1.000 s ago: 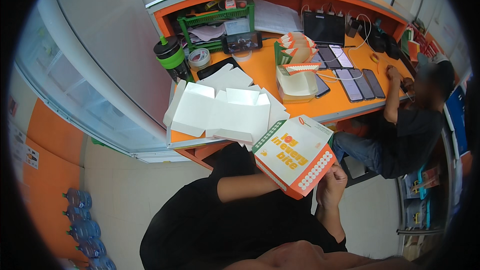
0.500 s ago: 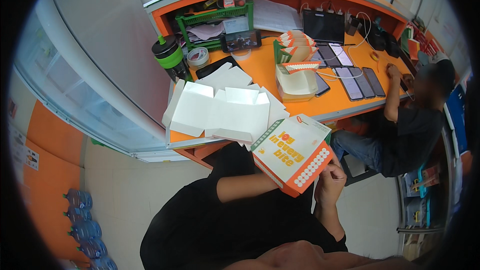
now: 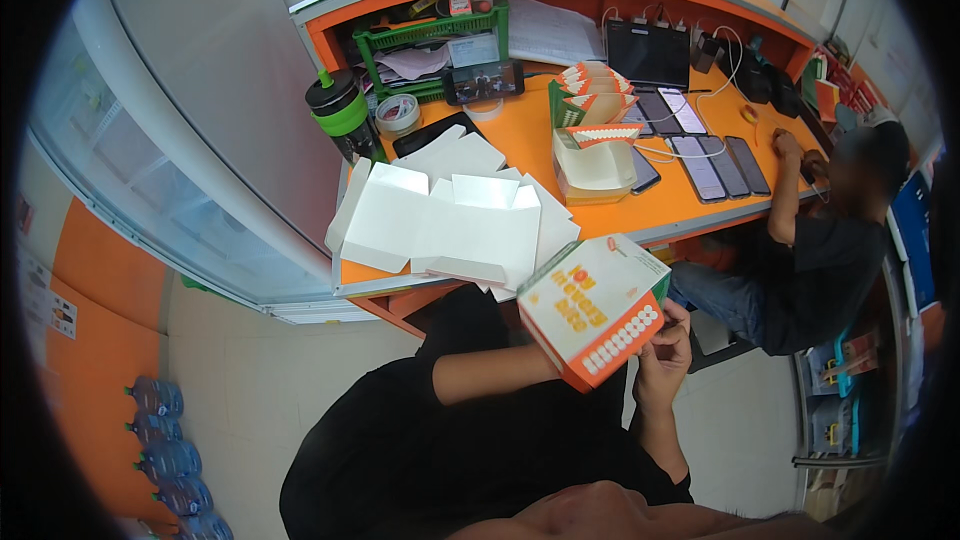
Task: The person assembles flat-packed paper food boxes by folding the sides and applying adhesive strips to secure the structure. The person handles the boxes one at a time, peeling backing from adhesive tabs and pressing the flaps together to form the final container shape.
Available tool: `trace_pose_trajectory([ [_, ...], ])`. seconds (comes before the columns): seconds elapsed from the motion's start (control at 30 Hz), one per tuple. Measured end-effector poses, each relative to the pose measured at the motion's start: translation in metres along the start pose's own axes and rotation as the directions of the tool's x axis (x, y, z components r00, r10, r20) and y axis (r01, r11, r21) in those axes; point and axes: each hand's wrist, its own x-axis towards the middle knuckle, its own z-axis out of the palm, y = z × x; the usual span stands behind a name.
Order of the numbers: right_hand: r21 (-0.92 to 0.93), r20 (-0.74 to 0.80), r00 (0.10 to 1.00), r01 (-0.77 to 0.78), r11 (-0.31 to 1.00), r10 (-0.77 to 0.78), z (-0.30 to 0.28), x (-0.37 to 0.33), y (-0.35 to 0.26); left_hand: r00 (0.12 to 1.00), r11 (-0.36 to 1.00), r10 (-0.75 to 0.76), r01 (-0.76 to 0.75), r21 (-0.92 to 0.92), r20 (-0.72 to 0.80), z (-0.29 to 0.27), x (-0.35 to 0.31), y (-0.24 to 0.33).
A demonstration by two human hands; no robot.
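Note:
In front of my body, over the counter's near edge, a cardboard food box point(image 3: 590, 305) is held tilted. It has a white printed top and an orange side with white dots. My left forearm point(image 3: 492, 376) runs behind the box, which hides that hand and its fingers. At the box's right side, my right hand point(image 3: 664, 355) has its fingers closed on the edge. Flat white box blanks point(image 3: 470, 240) lie in a loose pile on the counter to the left. Beyond the held box stands a stack of open folded boxes point(image 3: 592, 165), nested together.
The orange counter point(image 3: 520, 130) carries a black and green bottle point(image 3: 340, 110), tape rolls point(image 3: 398, 115), a propped phone point(image 3: 483, 82), a green basket point(image 3: 430, 45) and several phones point(image 3: 705, 168). A seated person point(image 3: 835, 240) is at the right. Water bottles point(image 3: 170, 460) line the floor at left.
The box has turned and shifted slightly to the right in my hands, and its printed top is now tilted differently. The right hand stays at its right edge.

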Motion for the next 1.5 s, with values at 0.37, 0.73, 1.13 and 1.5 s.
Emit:
trace_pose_trajectory([
  [0.37,-0.135,0.296,0.912,-0.256,0.957,0.286,-0.065,0.021,-0.037,0.972,0.923,-0.003,-0.088,0.374,0.237,-0.023,0.009,0.066],
  [0.73,-0.395,0.394,0.905,0.010,0.919,0.160,-0.076,0.054,-0.048,0.818,0.819,-0.054,-0.293,0.494,0.573,-0.039,0.014,0.070],
  [1.13,-0.638,0.211,0.967,0.023,0.769,0.146,-0.032,0.053,-0.069,0.919,0.985,-0.087,0.136,-0.102,0.384,-0.052,0.009,0.076],
  [1.5,-0.420,0.588,0.783,0.082,0.904,0.203,-0.033,0.054,-0.070,0.946,0.943,-0.257,0.289,-0.162,0.197,-0.045,0.014,0.070],
])
